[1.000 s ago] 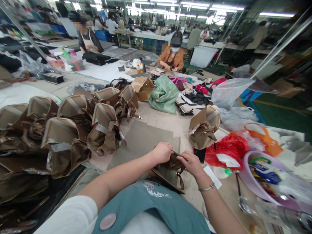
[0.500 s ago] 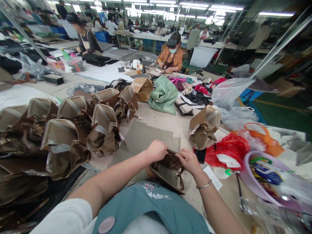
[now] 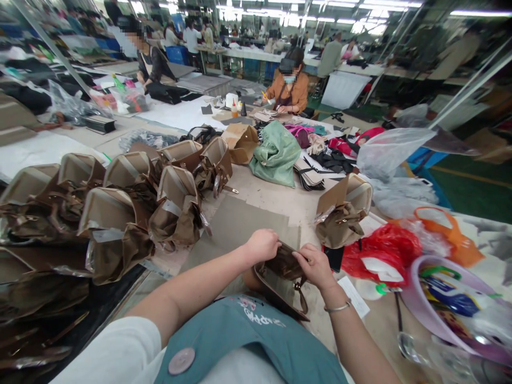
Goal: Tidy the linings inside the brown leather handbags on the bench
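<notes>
A brown bag [image 3: 276,285] lies right in front of my apron on the table, its mouth facing up. My left hand [image 3: 263,246] is closed on the far rim of the bag at its left end. At the right end of that same rim, my right hand [image 3: 314,262] pinches the edge between thumb and fingers. A small metal buckle on a strap shows at the bag's right side. The fingertips of my left hand are partly hidden. Beyond the hands lies a flat grey-brown sheet [image 3: 240,218].
Several similar brown bags [image 3: 176,208] stand at the left, and another bag [image 3: 344,210] at the right. Near that one are a red plastic bag [image 3: 384,245] and a purple basin [image 3: 416,304]. A green cloth bundle [image 3: 276,154] sits farther back. Across the table a person [image 3: 290,88] works.
The view has shifted slightly, so the surroundings sit a little farther right. Both hands keep their hold on the bag's rim, with hardly any movement.
</notes>
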